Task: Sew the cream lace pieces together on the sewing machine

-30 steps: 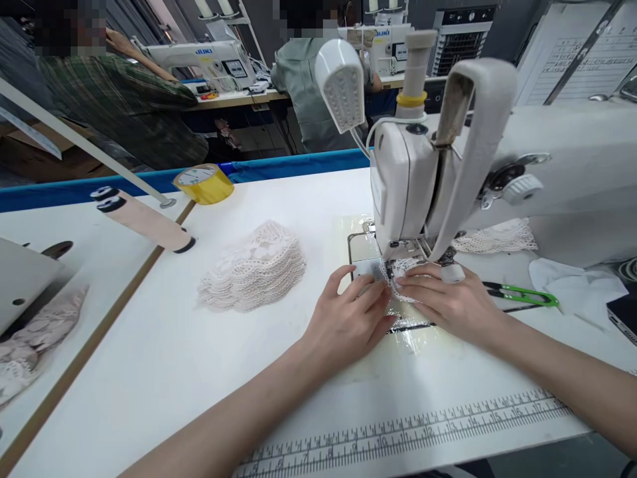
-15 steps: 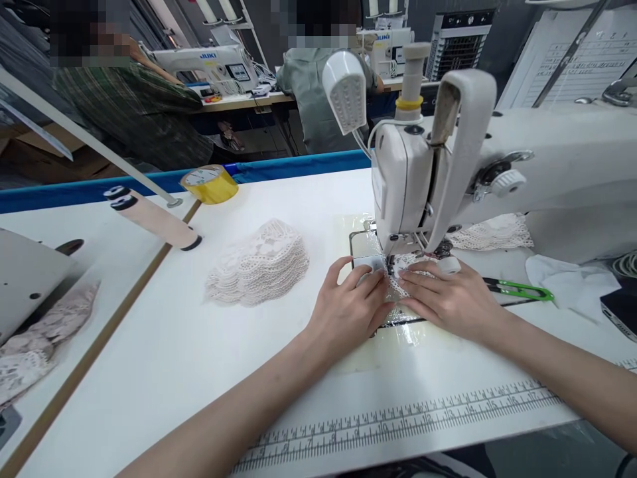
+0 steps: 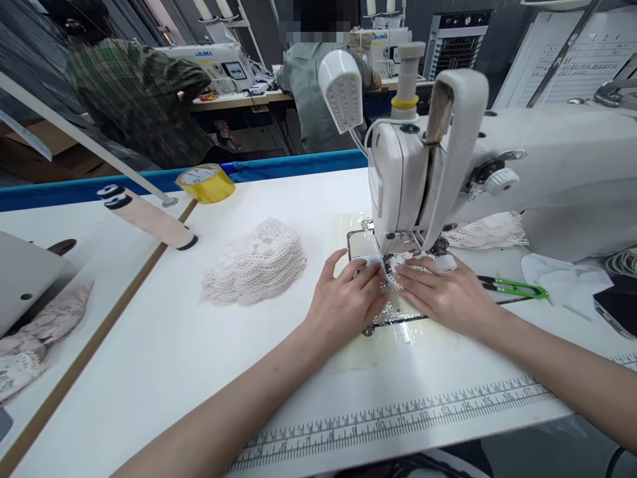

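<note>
Both hands lie flat on a small white lace piece under the presser foot of a white sewing machine. My left hand presses its fingers on the lace's left side, on the needle plate. My right hand rests fingers stretched on the lace's right side, with a white tape wrap on one finger. Most of the lace is hidden under the fingers.
A stack of white lace pieces lies left of the hands. Green thread snips and more lace lie to the right. Yellow tape roll, a pink thread cone, a printed ruler. Two people work behind.
Both hands have slid a little forward toward the needle with the lace. The view has shifted slightly; one person at the back has turned away.
</note>
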{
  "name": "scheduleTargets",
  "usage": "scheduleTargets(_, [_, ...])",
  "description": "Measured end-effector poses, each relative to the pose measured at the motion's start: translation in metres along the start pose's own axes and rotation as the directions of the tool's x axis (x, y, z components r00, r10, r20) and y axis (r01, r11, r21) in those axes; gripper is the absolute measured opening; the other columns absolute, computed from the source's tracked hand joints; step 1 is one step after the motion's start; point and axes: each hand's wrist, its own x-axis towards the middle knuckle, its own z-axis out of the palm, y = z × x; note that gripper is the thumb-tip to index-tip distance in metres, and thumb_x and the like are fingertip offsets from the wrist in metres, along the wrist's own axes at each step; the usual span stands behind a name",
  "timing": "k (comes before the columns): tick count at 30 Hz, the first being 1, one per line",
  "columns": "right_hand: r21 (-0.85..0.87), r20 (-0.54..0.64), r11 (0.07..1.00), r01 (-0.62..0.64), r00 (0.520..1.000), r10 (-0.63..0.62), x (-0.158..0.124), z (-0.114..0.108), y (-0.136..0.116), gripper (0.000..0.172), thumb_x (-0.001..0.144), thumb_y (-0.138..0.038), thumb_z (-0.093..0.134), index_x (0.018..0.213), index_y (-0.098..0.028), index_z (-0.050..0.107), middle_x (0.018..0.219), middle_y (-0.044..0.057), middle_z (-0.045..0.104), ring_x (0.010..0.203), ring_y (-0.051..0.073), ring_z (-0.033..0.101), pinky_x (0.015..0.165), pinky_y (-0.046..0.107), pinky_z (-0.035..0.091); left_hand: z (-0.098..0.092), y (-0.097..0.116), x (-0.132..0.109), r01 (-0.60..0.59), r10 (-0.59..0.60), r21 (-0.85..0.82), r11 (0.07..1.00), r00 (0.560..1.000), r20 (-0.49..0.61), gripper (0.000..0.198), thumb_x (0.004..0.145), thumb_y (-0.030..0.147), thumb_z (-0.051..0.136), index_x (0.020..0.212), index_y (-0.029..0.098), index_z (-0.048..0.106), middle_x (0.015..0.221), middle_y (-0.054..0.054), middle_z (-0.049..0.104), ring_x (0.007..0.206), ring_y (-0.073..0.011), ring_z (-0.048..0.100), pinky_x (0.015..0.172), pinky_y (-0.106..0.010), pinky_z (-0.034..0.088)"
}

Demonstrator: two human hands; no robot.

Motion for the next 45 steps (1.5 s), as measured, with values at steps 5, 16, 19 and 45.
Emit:
scheduleTargets(5, [0.001, -0.007, 1.000, -0.002, 1.000, 0.002, 0.001, 0.001, 0.000, 0.024, 0.095, -0.026, 0.049, 0.109, -0.016, 0.066, 0.109, 0.002, 0.069, 0.091, 0.019, 0.066, 0.099, 0.043, 0.041, 0.001, 0.000, 0.001, 0.002, -0.001, 0.020, 1.000, 1.000, -0.005, 0.025, 0.093, 0.029, 0.047, 0.109, 0.017, 0.063, 0.110, -0.005, 0.069, 0.104, -0.0207, 0.060, 0.107, -0.048, 0.029])
scheduleTargets(16, [-0.008, 0.026, 0.999, -0.044, 0.999, 0.044, 0.004, 0.000, -0.003, 0.031, 0.098, -0.030, 0.042, 0.113, -0.015, 0.065, 0.113, 0.003, 0.068, 0.091, 0.019, 0.066, 0.091, 0.039, 0.045, 0.005, -0.002, 0.001, 0.036, -0.036, 0.070, 0.997, 0.999, -0.012, 0.028, 0.092, 0.030, 0.048, 0.109, 0.013, 0.062, 0.110, -0.007, 0.068, 0.110, -0.0242, 0.058, 0.109, -0.051, 0.030])
scheduleTargets(19, [0.008, 0.021, 0.999, -0.050, 0.999, 0.049, 0.004, 0.001, -0.003, 0.032, 0.098, -0.030, 0.040, 0.113, -0.016, 0.064, 0.114, 0.003, 0.067, 0.090, 0.019, 0.066, 0.094, 0.040, 0.042, 0.005, -0.001, 0.001, 0.036, -0.034, 0.074, 0.997, 0.999, -0.034, 0.027, 0.092, 0.029, 0.049, 0.111, 0.013, 0.061, 0.111, -0.006, 0.067, 0.110, -0.0234, 0.057, 0.109, -0.050, 0.031])
scheduleTargets(45, [-0.126, 0.065, 0.991, -0.047, 0.996, 0.055, 0.007, -0.008, 0.029, 0.032, 0.071, 0.004, 0.047, 0.076, -0.018, 0.070, 0.074, 0.006, 0.064, 0.082, 0.021, 0.054, 0.099, 0.043, 0.035, -0.021, 0.003, -0.005, -0.004, 0.034, 0.137, 0.991, 0.976, -0.215, 0.031, 0.089, 0.033, 0.056, 0.063, 0.019, 0.060, 0.064, 0.001, 0.067, 0.072, -0.0172, 0.058, 0.072, -0.035, 0.036])
